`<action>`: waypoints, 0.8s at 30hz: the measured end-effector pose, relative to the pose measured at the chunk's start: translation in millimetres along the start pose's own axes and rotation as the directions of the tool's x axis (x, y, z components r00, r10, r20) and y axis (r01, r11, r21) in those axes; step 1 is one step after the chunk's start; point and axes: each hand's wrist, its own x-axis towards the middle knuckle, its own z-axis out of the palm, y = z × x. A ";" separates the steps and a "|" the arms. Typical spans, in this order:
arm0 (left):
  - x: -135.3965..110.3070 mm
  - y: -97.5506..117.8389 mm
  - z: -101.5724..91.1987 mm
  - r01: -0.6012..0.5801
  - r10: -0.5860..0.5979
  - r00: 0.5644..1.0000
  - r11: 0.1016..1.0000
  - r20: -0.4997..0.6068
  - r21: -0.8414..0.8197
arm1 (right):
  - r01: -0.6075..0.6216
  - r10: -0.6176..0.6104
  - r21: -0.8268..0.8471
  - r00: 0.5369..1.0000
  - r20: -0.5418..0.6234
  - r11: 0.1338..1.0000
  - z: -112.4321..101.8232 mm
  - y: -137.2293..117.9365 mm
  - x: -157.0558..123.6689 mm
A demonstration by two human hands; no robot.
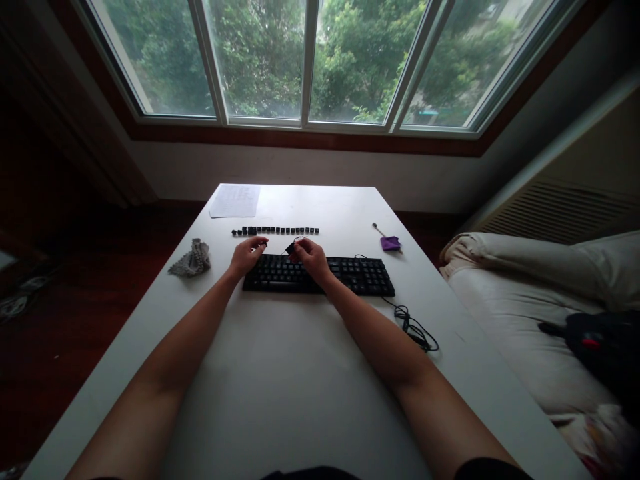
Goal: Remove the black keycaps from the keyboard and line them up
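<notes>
A black keyboard (360,275) lies across the white table, and both hands are over its far edge. My left hand (245,256), at the keyboard's far left corner, is closed in a pinch on a small dark keycap, only partly visible. Between the closed fingers of my right hand (311,257) is a keycap puller (290,248), a small black piece with thin wire; its exact shape is hard to make out. Beyond the hands, several loose black keycaps (287,231) stand in a row on the table.
A crumpled grey cloth (193,259) lies to the left. Printed paper (235,201) rests at the far left corner. On the right are a small brush (379,229), a purple cloth (391,244) and a coiled black cable (413,325). A sofa (515,313) stands beside the table.
</notes>
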 end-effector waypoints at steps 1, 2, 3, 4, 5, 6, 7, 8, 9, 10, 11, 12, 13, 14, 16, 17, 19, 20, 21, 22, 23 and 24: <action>2.4 -6.3 -1.0 0.020 -0.020 1.000 1.000 -0.013 0.017 | -0.004 0.004 0.003 1.000 0.003 1.000 0.3 -0.5 -0.5; 4.8 -12.5 -1.9 0.038 -0.037 0.999 0.998 -0.023 0.040 | -0.010 0.010 0.007 1.000 0.007 1.000 0.7 -1.0 -1.0; 7.2 -18.5 -2.5 0.053 -0.051 0.998 0.996 -0.030 0.066 | -0.016 0.016 0.012 1.000 0.009 1.000 1.1 -1.5 -1.5; 9.7 -24.2 -3.0 0.063 -0.060 0.998 0.994 -0.035 0.095 | -0.022 0.022 0.016 1.000 0.010 1.000 1.5 -1.9 -1.9; 12.4 -29.5 -3.2 0.064 -0.060 0.998 0.990 -0.031 0.125 | -0.027 0.027 0.020 1.000 0.010 0.999 1.8 -2.3 -2.3; 15.4 -34.2 -3.4 0.063 -0.060 0.998 0.985 -0.022 0.159 | -0.032 0.032 0.022 0.999 0.011 0.999 2.0 -2.6 -2.6; 18.6 -38.4 -3.6 0.061 -0.061 0.998 0.978 -0.010 0.198 | -0.037 0.036 0.022 0.999 0.013 0.999 2.1 -3.0 -2.8; 22.1 -42.1 -3.7 0.058 -0.059 0.998 0.969 0.000 0.241 | -0.041 0.041 0.021 0.999 0.015 0.999 2.0 -3.3 -3.0; 25.8 -45.1 -3.9 0.048 -0.052 0.999 0.957 0.006 0.287 | -0.046 0.045 0.018 0.999 0.019 0.999 1.9 -3.6 -3.1; 29.7 -47.5 -4.0 0.028 -0.034 0.999 0.943 0.012 0.333 | -0.048 0.048 0.017 0.999 0.022 0.999 1.6 -3.9 -3.1; 33.7 -49.3 -4.0 0.001 -0.008 1.000 0.927 0.016 0.374 | -0.047 0.047 0.017 0.999 0.023 0.999 1.3 -4.1 -3.0; 37.5 -50.7 -3.8 -0.029 0.023 1.000 0.913 0.021 0.408 | -0.044 0.044 0.017 0.999 0.023 0.999 0.9 -4.2 -3.0; 41.3 -51.5 -3.5 -0.057 0.050 0.998 0.899 0.028 0.434 | -0.041 0.041 0.018 0.999 0.022 0.999 0.4 -4.1 -2.9; 44.8 -52.1 -2.8 -0.078 0.070 0.997 0.888 0.034 0.454 | -0.040 0.040 0.020 0.999 0.021 0.999 -0.2 -3.9 -2.7; 51.0 -52.8 -0.9 -0.084 0.078 0.996 0.873 0.034 0.480 | -0.044 0.043 0.018 0.999 0.018 0.999 -1.5 -3.4 -2.5; 53.7 -53.1 0.3 -0.076 0.071 0.997 0.869 0.028 0.490 | -0.046 0.046 0.015 0.999 0.018 0.999 -2.2 -3.2 -2.3; 58.6 -54.1 2.8 -0.048 0.052 0.999 0.861 0.005 0.506 | -0.045 0.045 0.008 0.999 0.019 0.999 -3.6 -3.2 -2.1; 60.9 -54.8 3.9 -0.031 0.042 0.999 0.859 -0.011 0.512 | -0.043 0.043 0.008 0.999 0.019 0.999 -4.2 -3.5 -2.0; 63.1 -55.5 4.9 -0.015 0.034 0.999 0.856 -0.027 0.516 | -0.043 0.043 0.010 0.999 0.018 0.999 -4.6 -4.0 -2.0; 65.2 -56.0 5.7 -0.002 0.028 0.999 0.855 -0.043 0.518 | -0.046 0.046 0.013 0.999 0.016 0.999 -4.8 -4.7 -2.0; 67.3 -56.4 6.4 0.009 0.024 0.998 0.855 -0.058 0.518 | -0.052 0.052 0.018 0.999 0.013 0.999 -4.9 -5.4 -2.0; 69.3 -56.4 7.0 0.018 0.021 0.997 0.857 -0.069 0.516 | -0.059 0.059 0.021 0.998 0.009 0.998 -4.8 -6.2 -2.1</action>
